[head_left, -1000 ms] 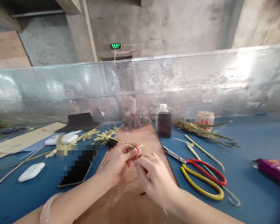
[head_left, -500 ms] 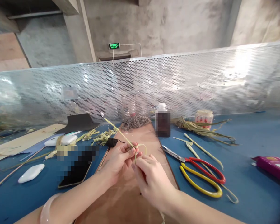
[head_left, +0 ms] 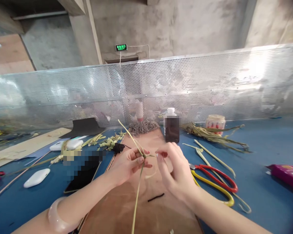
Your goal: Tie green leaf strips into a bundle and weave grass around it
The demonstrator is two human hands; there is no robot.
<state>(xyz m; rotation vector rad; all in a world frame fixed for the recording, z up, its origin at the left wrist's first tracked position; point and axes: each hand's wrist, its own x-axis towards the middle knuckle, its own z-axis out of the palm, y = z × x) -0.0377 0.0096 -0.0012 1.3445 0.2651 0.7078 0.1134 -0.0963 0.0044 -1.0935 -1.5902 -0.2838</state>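
Note:
My left hand (head_left: 127, 165), at the middle above the brown board, is closed in a pinch on a pale green plant-fibre strip (head_left: 137, 198). At the fingertips the strip crosses itself in a small knot; one end points up and away, another hangs down toward me. My right hand (head_left: 177, 169) is just to the right, thumb and index finger pinching a short side end of the strip. A thin loop of it hangs below the fingers. A short black cord (head_left: 156, 197) lies on the board (head_left: 117, 208) beneath.
Red-and-yellow-handled scissors (head_left: 217, 178) lie right of the board, partly behind my right hand, beside loose strips. A dark bottle (head_left: 172, 130), grey cord pile (head_left: 144, 127), jar (head_left: 215, 123) and dried leaves (head_left: 210, 134) stand farther back. Left are a phone (head_left: 84, 174) and white case (head_left: 37, 178).
My right hand has moved right and up, away from my left hand, and now pinches a side end of the strip. A long end now hangs toward me, and the black cord shows.

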